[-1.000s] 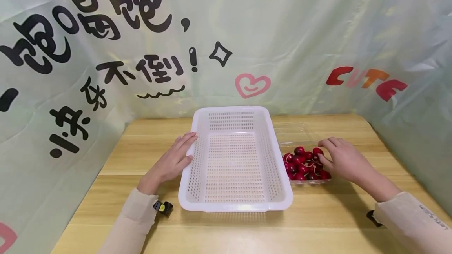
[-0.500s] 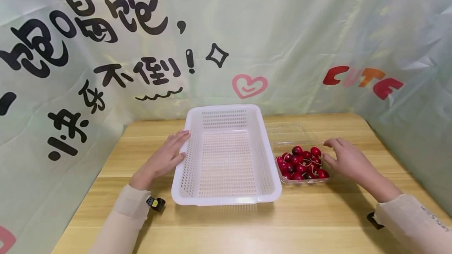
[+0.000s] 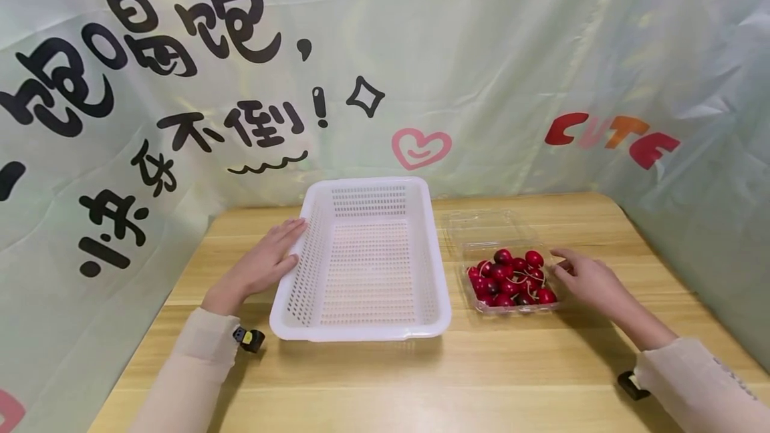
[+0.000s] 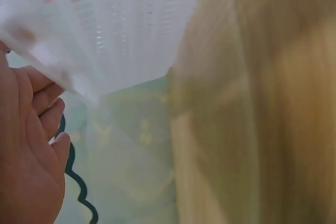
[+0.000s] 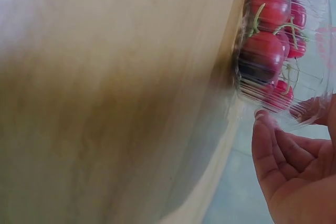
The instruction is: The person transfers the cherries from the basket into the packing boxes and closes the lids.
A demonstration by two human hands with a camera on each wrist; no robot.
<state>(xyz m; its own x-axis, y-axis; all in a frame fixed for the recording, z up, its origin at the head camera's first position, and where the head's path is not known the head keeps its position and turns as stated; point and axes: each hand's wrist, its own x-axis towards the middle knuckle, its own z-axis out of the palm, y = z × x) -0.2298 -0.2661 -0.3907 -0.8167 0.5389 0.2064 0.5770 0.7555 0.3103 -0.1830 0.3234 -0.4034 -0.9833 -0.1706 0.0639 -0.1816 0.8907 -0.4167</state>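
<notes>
A white perforated plastic basket [image 3: 368,333] stands at the middle of the table, with no contents visible inside. My left hand [image 3: 259,262] holds its left rim. In the left wrist view, the fingers of the left hand [image 4: 31,135] lie at the basket's rim [image 4: 68,82], partly hidden by it. To the right sits a clear plastic box [image 3: 517,310] with its lid [image 3: 481,226] folded back, filled with several dark red cherries [image 3: 502,272]. My right hand [image 3: 592,286] pinches the box's right edge, its digits on either side of the clear wall in the right wrist view.
The wooden table [image 3: 385,386] meets a pale cloth backdrop [image 3: 481,52] printed with black characters, a heart and coloured letters. A wrist camera [image 3: 249,338] shows below the left sleeve, and another dark one [image 3: 633,385] by the right sleeve.
My left hand and the basket have shifted left, opening a gap from the cherry box. My right hand has come off the cherries and lowered to the box's right edge.
</notes>
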